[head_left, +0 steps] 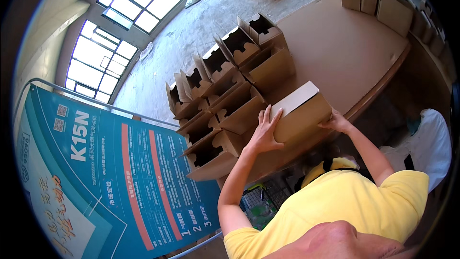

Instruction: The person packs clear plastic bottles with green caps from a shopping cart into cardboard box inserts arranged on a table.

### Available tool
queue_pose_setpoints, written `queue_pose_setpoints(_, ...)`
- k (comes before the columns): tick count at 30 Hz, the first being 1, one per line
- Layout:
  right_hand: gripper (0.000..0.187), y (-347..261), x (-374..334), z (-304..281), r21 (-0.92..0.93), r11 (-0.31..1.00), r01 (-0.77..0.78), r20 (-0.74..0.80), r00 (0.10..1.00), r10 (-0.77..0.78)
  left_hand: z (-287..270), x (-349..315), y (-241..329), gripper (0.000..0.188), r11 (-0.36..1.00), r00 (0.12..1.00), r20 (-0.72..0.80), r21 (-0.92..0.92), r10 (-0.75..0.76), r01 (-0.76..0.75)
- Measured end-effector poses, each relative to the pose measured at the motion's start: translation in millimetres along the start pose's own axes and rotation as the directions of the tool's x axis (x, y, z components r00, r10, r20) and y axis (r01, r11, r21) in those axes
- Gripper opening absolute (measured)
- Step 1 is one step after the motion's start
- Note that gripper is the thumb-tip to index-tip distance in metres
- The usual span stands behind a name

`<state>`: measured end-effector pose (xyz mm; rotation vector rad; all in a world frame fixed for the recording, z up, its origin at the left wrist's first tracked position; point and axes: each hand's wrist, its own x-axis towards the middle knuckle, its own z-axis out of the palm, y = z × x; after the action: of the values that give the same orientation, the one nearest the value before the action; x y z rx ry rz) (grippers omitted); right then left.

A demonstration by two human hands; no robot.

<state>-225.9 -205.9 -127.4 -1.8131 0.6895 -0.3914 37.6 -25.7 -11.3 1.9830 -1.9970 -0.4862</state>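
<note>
A brown cardboard box [303,117] with a pale top flap stands near the front edge of the table, held between my two hands. My left hand [263,134] presses its left side, fingers spread over the upper edge and thumb against the near face. At the right end my right hand [338,122] grips the box's lower corner; some of its fingers are hidden behind it. Just beyond my left hand, several open-topped cardboard boxes [238,108] stand in close rows with their flaps up.
The table [345,43] has a brown, board-like top. More boxes [395,9] line its far right side. To the left stands a blue-green printed banner [110,163] in a metal frame. Below the table is a dark wire basket [261,201]; a white sack [424,148] lies right.
</note>
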Motion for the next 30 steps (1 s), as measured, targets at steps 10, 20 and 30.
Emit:
queue_pose_setpoints(10, 0.094, 44, 55, -84, 0.296, 0.935, -0.195, 0.059, 0.981, 0.185, 38, 68, 57, 0.11, 0.984, 0.965, -0.2, 0.018, -0.171, 0.178)
queue_pose_setpoints(20, 0.062, 126, 298, -181, 0.128, 0.982, 0.142, -0.322, 0.942, -0.094, 56, 340, 96, 0.112, 0.807, 0.73, -0.426, -0.002, -0.535, 0.591)
queue_pose_setpoints(30, 0.082, 79, 165, -117, 0.244, 0.931, 0.271, -0.142, 0.96, -0.242, 41, 325, 47, 0.091, 0.946, 0.937, -0.315, 0.232, -0.148, 0.227)
